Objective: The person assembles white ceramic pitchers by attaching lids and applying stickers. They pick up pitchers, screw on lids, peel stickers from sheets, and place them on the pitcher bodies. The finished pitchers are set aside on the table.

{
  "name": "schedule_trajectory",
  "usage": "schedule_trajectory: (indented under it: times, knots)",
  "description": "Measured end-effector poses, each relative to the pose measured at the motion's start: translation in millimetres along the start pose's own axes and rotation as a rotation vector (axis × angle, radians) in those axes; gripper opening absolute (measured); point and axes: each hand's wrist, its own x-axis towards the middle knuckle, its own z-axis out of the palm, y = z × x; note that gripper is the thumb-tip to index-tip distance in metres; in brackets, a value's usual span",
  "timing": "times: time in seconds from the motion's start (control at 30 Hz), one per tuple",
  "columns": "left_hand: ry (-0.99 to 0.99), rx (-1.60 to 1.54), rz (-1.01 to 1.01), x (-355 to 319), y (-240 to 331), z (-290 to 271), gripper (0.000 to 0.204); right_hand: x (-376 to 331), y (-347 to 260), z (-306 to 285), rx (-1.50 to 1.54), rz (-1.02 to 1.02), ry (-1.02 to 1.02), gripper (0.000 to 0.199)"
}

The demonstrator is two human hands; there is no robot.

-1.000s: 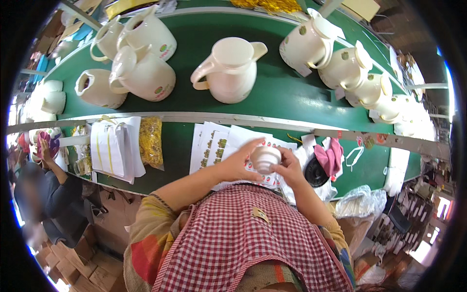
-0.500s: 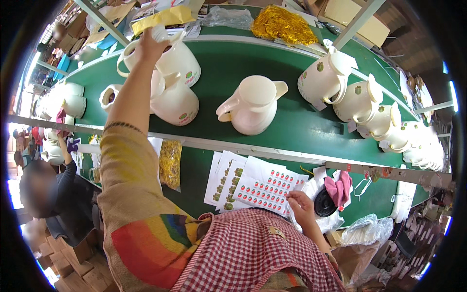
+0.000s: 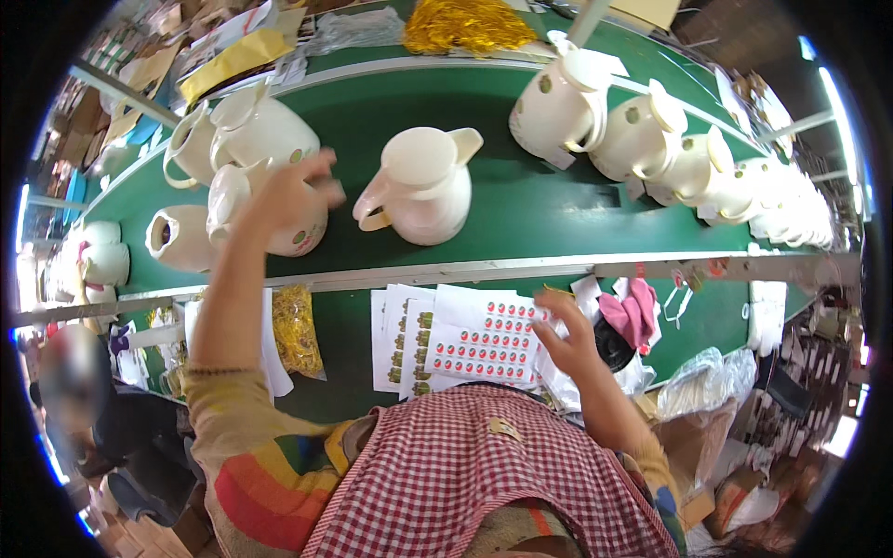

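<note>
My left hand (image 3: 294,197), blurred with its fingers apart, hovers before a cream thermos jug (image 3: 302,232) with a spout. It holds nothing that I can see, and it hides part of the jug. Behind it stands another lidded jug (image 3: 265,130). A single cream jug (image 3: 419,191) with handle and spout stands to the right of my hand. My right hand (image 3: 569,339) is open with fingers parted, beside the right edge of a white sheet of small red-and-green stickers (image 3: 484,339). Sheets with green plant-like stickers (image 3: 406,344) lie partly under it.
A row of cream jugs (image 3: 633,139) runs along the green belt (image 3: 502,205) to the right. A metal rail (image 3: 391,279) separates belt and near table. Pink cloth (image 3: 633,312), a bag of gold tinsel (image 3: 296,330) and a pile of it (image 3: 470,23) lie around. A co-worker (image 3: 112,400) sits at left.
My left hand has come back from the far left jugs toward me and to the right. My right hand has lifted off the sticker sheet's edge and its fingers have parted. The view has shifted right.
</note>
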Motion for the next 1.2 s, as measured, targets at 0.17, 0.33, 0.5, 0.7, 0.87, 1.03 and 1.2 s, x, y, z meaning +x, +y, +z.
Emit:
schedule_trajectory:
  times: [0.17, 0.33, 0.5, 0.7, 0.87, 1.03, 1.2]
  knots:
    - [0.192, -0.980, 0.007, -7.8, -11.0, 139.4, 0.054, 134.0, -73.6, 19.9, -0.223, -0.455, 0.061, 0.063]
    - [0.409, -1.072, 0.166, -18.0, 79.0, 173.9, 0.043, 183.4, -75.9, 8.9, -0.491, -0.294, -0.129, 0.076]
    - [0.286, -0.865, 0.223, -106.3, 136.4, 150.4, 0.037, 108.6, -51.8, -55.7, -0.198, -0.151, -0.385, 0.078]
    - [-0.115, -0.889, 0.198, -164.3, 182.1, 189.6, 0.036, -26.8, -30.0, -102.8, -0.009, 0.056, -0.517, 0.095]
    - [-0.286, -0.867, 0.217, -178.2, 214.5, 220.6, 0.040, -91.9, -4.3, -120.6, -0.169, 0.007, -0.346, 0.102]
    - [-0.359, -0.780, 0.252, -175.7, 229.6, 237.7, 0.041, -121.6, 14.2, -123.6, -0.389, -0.111, -0.253, 0.100]
    - [-0.349, -0.794, 0.279, -171.9, 233.4, 257.7, 0.039, -131.3, 14.9, -125.3, -0.496, -0.008, -0.265, 0.099]
